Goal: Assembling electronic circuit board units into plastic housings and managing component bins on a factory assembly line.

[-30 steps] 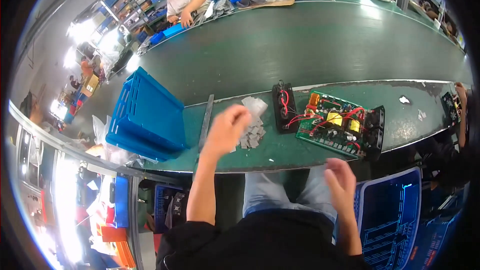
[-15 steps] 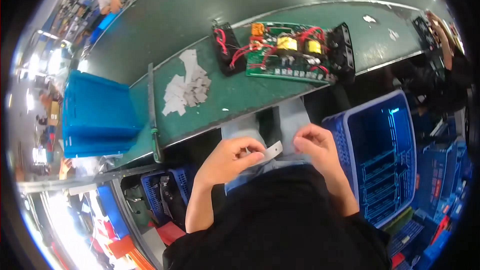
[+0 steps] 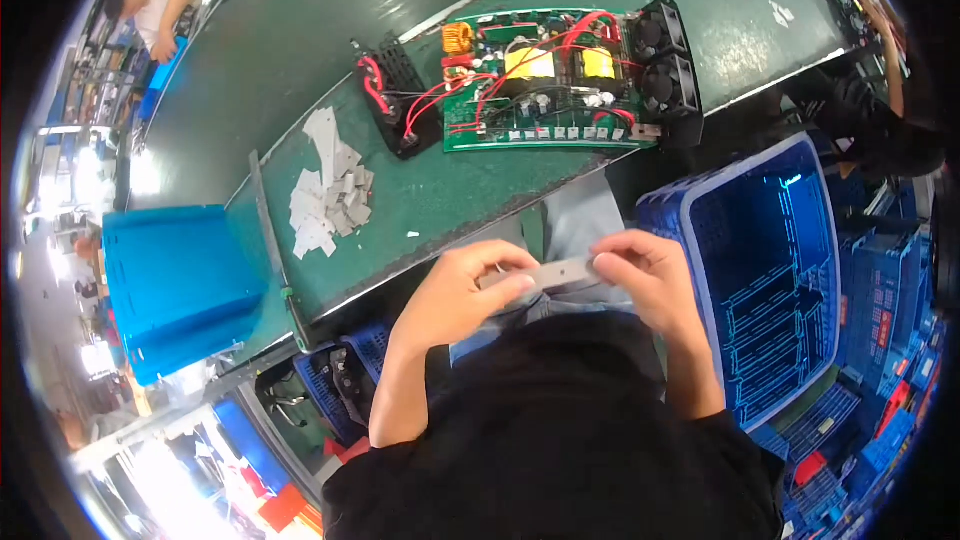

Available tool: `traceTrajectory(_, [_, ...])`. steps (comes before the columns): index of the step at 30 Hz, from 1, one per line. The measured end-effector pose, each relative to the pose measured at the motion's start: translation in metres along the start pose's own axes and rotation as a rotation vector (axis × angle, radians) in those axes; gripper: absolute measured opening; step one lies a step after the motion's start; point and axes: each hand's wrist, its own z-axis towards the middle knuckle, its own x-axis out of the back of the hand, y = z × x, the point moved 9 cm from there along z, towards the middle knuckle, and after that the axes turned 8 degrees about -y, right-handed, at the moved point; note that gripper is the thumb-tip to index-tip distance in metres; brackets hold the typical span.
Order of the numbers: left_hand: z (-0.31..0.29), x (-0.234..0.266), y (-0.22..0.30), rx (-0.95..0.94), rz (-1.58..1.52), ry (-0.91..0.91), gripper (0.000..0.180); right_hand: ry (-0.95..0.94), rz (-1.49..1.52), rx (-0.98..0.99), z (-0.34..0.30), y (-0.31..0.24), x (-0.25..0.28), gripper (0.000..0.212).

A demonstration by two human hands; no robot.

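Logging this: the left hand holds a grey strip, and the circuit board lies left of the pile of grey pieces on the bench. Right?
Not quite: the head view shows the circuit board on the right of the pile of grey pieces. The left hand does hold a grey strip.

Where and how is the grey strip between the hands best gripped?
Probably by its ends, pinched between thumb and fingers from left and right: the grey strip is narrow and elongated, reaching from left hand to right hand.
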Motion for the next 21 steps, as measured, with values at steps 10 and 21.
traceTrajectory(10, [0.04, 0.049, -0.019, 0.016, -0.31, 0.517, 0.021, 0.281, -0.083, 0.245, 0.035, -0.028, 0.031, 0.015])
traceTrajectory(21, [0.056, 0.079, -0.005, -0.114, 0.05, 0.884, 0.012, 0.599, -0.711, 0.647, 0.048, -0.065, 0.03, 0.01])
